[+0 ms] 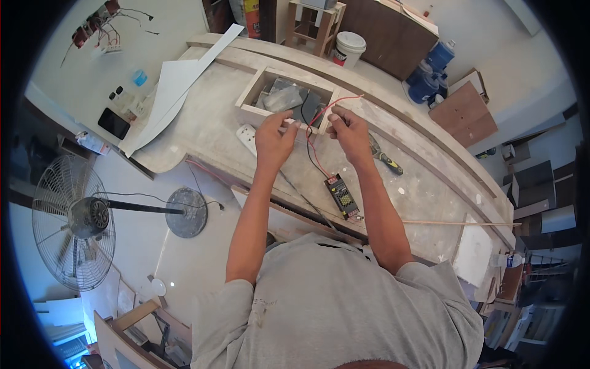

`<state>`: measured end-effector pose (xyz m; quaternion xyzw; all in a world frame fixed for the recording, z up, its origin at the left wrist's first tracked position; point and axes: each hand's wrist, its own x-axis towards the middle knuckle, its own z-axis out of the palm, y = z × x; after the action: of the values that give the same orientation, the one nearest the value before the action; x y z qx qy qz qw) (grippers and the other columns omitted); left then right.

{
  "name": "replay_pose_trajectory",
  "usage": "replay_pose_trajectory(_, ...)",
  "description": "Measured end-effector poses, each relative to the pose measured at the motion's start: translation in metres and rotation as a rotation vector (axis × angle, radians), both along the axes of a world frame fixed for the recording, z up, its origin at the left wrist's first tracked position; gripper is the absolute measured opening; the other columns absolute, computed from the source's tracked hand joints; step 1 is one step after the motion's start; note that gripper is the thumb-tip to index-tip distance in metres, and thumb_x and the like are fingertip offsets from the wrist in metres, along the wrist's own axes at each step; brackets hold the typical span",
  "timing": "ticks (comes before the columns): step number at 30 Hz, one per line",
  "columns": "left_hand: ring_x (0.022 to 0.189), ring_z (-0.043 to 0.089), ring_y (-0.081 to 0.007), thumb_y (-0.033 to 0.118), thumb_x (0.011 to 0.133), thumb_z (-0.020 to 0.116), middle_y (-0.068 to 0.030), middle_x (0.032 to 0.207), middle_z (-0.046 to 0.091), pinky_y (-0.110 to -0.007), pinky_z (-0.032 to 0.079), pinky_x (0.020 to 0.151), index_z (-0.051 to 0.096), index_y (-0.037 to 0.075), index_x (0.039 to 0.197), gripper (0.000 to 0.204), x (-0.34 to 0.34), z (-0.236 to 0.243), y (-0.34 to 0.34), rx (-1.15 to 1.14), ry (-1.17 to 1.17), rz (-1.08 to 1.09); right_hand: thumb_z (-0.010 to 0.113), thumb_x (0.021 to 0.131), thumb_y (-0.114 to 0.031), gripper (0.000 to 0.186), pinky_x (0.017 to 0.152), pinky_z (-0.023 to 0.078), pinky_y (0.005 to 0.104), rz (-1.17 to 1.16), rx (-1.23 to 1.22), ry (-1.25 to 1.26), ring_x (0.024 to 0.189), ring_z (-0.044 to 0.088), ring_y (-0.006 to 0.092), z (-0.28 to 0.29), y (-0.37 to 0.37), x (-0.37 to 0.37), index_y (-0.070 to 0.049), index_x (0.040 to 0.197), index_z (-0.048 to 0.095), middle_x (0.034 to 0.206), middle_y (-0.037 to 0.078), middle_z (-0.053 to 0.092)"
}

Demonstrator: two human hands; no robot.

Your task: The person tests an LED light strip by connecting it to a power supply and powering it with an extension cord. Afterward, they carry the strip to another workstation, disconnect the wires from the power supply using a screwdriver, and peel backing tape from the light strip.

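Note:
My left hand (276,138) and my right hand (348,135) are raised at the front of a small open wooden box (246,92), fingertips pinched; what they hold is unclear. Between them run a red wire (313,150) and a black wire (304,104), loose ends upward, joined below to a black electrical module (341,195) on the pale worktop (405,190). A white power strip (247,138) lies beside my left hand, and a black and yellow-handled tool (390,163) beside my right. Grey pieces and a clear packet (283,97) sit inside the box.
A large fan (74,224) stands left on the floor. White cut sheets (166,98) and a phone (114,126) lie on the left worktop. Curved wooden rails (424,129) run along the back edge, with a bucket (350,46) and blue water jugs (424,83) beyond.

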<state>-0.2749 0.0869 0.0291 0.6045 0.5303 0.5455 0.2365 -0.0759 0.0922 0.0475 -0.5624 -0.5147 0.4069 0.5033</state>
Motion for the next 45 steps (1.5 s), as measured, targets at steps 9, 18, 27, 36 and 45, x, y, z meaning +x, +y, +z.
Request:
replay_pose_trajectory(9,0.093,0.065,-0.0338,0.013,0.082,0.077,-0.0124,0.100,0.069,-0.043,0.051,0.081,0.066,0.005,0.101,0.023,0.041,0.003,-0.002,0.421,0.157,0.088,0.059,0.097,-0.005,0.029,0.079,0.056,0.0301,0.377,-0.027,-0.046,0.089,0.067,0.0126,-0.016,0.053,0.000,0.001,0.125,0.066,0.107,0.007,0.073)
replay_pose_trajectory(18,0.092,0.065,-0.0334,0.020,0.088,0.071,-0.0083,0.106,0.064,-0.044,0.054,0.076,0.066,0.010,0.108,0.022,0.055,0.002,-0.003,0.207,0.214,0.212,0.056,0.089,0.007,0.038,0.090,0.052,0.0284,0.723,-0.049,0.216,0.104,0.064,0.0127,-0.039,0.074,-0.010,-0.003,0.124,0.069,0.114,0.006,0.071)
replay_pose_trajectory(27,0.084,0.068,-0.0347,0.015,0.090,0.071,-0.0099,0.101,0.067,-0.044,0.055,0.071,0.067,0.010,0.102,0.014,0.060,-0.016,-0.008,0.317,0.272,0.169,0.057,0.092,-0.001,0.030,0.090,0.051,0.0286,0.870,0.175,-0.050,0.102,0.064,0.0142,-0.024,0.076,-0.009,-0.003,0.118,0.072,0.114,0.006,0.072)
replay_pose_trajectory(36,0.069,0.065,-0.0087,0.007,0.095,0.071,-0.0066,0.085,0.073,-0.026,0.052,0.065,0.070,0.002,0.108,0.014,0.027,-0.018,-0.031,0.025,-0.154,-0.008,0.066,0.098,-0.019,0.023,0.054,0.038,0.0217,0.966,-0.148,0.049,0.063,0.048,0.0048,-0.020,0.087,0.005,-0.006,0.114,0.075,0.096,0.002,0.074)
replay_pose_trajectory(45,0.072,0.065,-0.0090,0.017,0.101,0.065,-0.0062,0.089,0.073,-0.023,0.049,0.065,0.068,0.001,0.111,0.018,0.012,-0.030,-0.038,-0.031,-0.301,-0.001,0.070,0.097,-0.026,0.031,0.053,0.041,0.0218,1.033,-0.178,0.152,0.062,0.051,0.0056,-0.008,0.066,0.017,-0.008,0.121,0.074,0.102,0.004,0.075)
